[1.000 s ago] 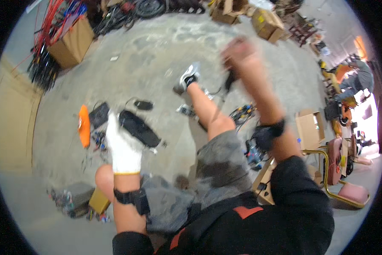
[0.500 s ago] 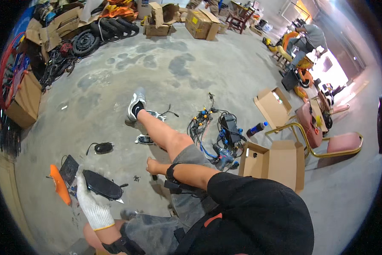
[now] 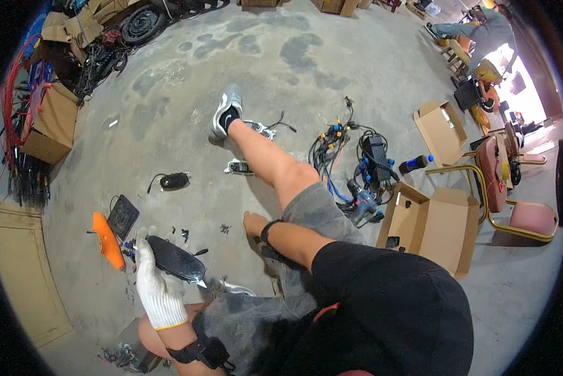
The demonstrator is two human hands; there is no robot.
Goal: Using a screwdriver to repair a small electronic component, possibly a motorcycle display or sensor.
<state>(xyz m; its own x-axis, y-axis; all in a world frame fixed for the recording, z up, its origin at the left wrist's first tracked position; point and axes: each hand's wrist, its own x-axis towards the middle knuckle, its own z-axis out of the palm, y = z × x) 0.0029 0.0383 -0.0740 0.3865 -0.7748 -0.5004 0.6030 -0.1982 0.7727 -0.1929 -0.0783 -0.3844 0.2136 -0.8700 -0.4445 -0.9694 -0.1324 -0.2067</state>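
Observation:
My left hand (image 3: 151,282), in a white knitted glove, is closed on the edge of a long oval black part (image 3: 176,258). A short black cable sticks out of the part's right side, and a pale pointed piece shows at its lower end. Bare, my right hand (image 3: 252,224) hangs beside my bent knee with its fingers curled in; whatever lies inside them is hidden. On the floor between the hands are small dark screws or bits (image 3: 225,229). Left of the glove lie an orange curved panel (image 3: 109,243) and a flat black panel (image 3: 123,216).
A black part with a cable (image 3: 174,181) lies ahead. On the right are tangled wiring (image 3: 331,147), a power drill (image 3: 364,202), a bottle (image 3: 416,164), an open cardboard box (image 3: 441,232) and a pink chair (image 3: 532,218). Another person (image 3: 485,37) bends over at the far right.
The view has shifted, so the floor things sit further right and higher. My left hand still holds the black part. The far person's posture has changed.

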